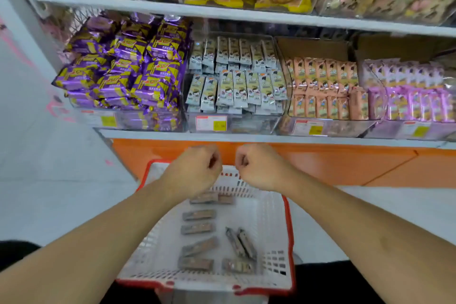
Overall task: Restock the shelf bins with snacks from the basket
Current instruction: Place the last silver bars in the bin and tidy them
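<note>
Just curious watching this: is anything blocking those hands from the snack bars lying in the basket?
Nothing visible does. Both fists, left hand and right hand, hang above the open-topped basket, and the snack bars lie uncovered on its floor; only the farthest bar is partly hidden behind the left hand.

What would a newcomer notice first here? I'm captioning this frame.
The purple packs heaped in the left shelf bin stand out most. Below, two fists, left hand and right hand, hang side by side over a white basket with brown bars scattered on its floor.
</note>
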Tool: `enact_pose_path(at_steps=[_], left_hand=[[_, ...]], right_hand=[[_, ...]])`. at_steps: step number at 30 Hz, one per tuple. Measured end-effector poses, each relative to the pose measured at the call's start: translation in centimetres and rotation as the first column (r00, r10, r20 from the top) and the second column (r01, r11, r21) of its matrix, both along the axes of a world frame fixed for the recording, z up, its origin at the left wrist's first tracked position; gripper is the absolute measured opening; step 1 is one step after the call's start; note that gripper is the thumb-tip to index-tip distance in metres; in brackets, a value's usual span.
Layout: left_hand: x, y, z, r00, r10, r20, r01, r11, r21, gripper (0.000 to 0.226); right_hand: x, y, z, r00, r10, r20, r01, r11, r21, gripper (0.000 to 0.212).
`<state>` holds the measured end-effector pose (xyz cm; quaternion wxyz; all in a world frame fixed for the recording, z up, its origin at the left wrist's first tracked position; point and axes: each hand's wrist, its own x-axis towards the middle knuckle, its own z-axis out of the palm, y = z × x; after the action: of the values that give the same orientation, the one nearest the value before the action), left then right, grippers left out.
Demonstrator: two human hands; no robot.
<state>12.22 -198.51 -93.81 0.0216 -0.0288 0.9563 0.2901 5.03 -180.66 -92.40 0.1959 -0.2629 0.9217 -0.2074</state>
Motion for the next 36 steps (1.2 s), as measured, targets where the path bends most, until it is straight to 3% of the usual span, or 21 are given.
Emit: enact_pose_path(at_steps=[4,7,11,14,17,20,23,28,31,36], left_hand=[[3.3,-1.4,-8.1,0.916,-0.067,0.395,0.134,0.980,-0.146,0.030],[5.7,-2.6,-14.3,0.792,-0.042,0.609,0.189,0.966,-0.178,0.049],[7.0,-2.6,-21.9,0.662,-0.076,0.746,0.259,0.957,-0.132,0.071],[6.7,-1.8,-26.4,0.598,-0.150,0.787,0.336,0.939,-0.077,0.079],[7.1,-1.1,-30.5,0.572,-0.267,0.775,0.434,0.901,-0.010,0.080],[7.5,-0.6,-33.1,0.592,-0.247,0.767,0.484,0.870,-0.094,0.071],[7.3,0.1,-33.1,0.546,-0.252,0.799,0.532,0.841,-0.098,0.066],[7.9,0.5,-32.4,0.588,-0.143,0.796,0.470,0.862,-0.191,0.072],[8.1,1.1,-32.1,0.599,-0.106,0.794,0.465,0.853,-0.237,0.076],[6.0,1.4,-29.0,0.539,-0.052,0.841,0.224,0.971,-0.083,0.070]], right_hand=[[2.9,0.7,-7.4,0.968,0.069,0.241,-0.147,0.934,0.324,0.010],[4.8,1.6,-14.0,0.903,-0.054,0.427,-0.149,0.892,0.428,0.011],[7.1,2.0,-22.9,0.841,-0.252,0.480,-0.015,0.874,0.486,0.051],[9.1,1.8,-29.0,0.874,-0.269,0.404,0.022,0.854,0.520,0.086],[11.1,1.9,-32.1,0.951,-0.124,0.285,-0.059,0.828,0.557,0.105],[11.4,1.9,-33.1,0.969,-0.044,0.245,-0.112,0.801,0.589,0.103],[11.0,1.6,-33.2,0.965,0.032,0.259,-0.182,0.794,0.580,0.096],[10.8,1.9,-33.4,0.968,0.007,0.252,-0.166,0.769,0.617,0.092],[10.5,2.0,-32.9,0.958,-0.034,0.284,-0.138,0.814,0.564,0.078],[7.4,1.6,-30.0,0.869,-0.181,0.460,-0.019,0.918,0.397,0.082]])
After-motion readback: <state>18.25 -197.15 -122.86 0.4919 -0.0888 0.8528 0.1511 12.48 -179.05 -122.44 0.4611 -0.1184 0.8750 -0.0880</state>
